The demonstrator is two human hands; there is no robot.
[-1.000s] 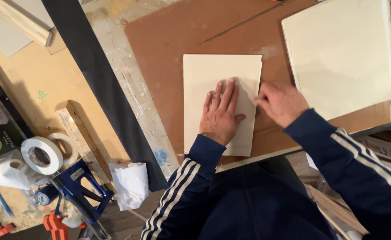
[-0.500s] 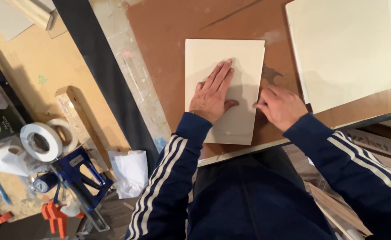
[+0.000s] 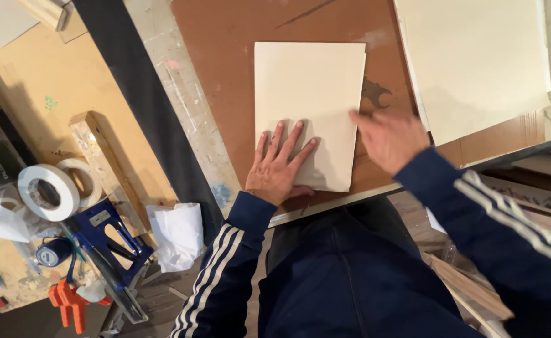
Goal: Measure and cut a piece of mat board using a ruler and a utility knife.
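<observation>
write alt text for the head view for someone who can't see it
A person's left hand presses flat on a cream sheet lying on a brown board, while the right hand hovers at the sheet's right edge. A larger cream sheet lies to the right; tape rolls sit far left.

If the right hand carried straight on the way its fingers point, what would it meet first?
The right hand points left and slightly up, so it would probably meet the right edge of the cream sheet first; its fingertips seem almost there, though its height above the board is unclear.
</observation>
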